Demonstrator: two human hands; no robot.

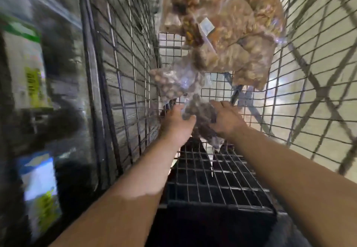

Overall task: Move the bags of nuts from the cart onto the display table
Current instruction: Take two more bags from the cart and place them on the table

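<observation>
Store aisle, heavy motion blur; blurred white-and-green packs [29, 68] sit outside the cart's left wall. Display table not in view.

Fingers [190, 120] of both hands are curled onto one clear bag of dark nuts [201, 113]. The left hand [176, 125] holds its left side with the thumb over the top, and the right hand [225, 120] wraps its right side. The bag is mid-cart, and its lower corner hangs over the floor grid of the wire cart [218, 171].

Further out, a bag of round nuts [173, 84] lies just past the held bag, near the left wall. A heap of pale nut bags [228, 34] fills the far end.

Risks, my read:
- The film is slick and the grip is on loose plastic, so the bag could slide out on the lift.
- The hanging corner could snag in the wire mesh and tear, spilling nuts through the grid.
- The bag of round nuts looks to be touching the held one, so it may get dragged along.
- Can't tell if the bags are sealed well.
</observation>
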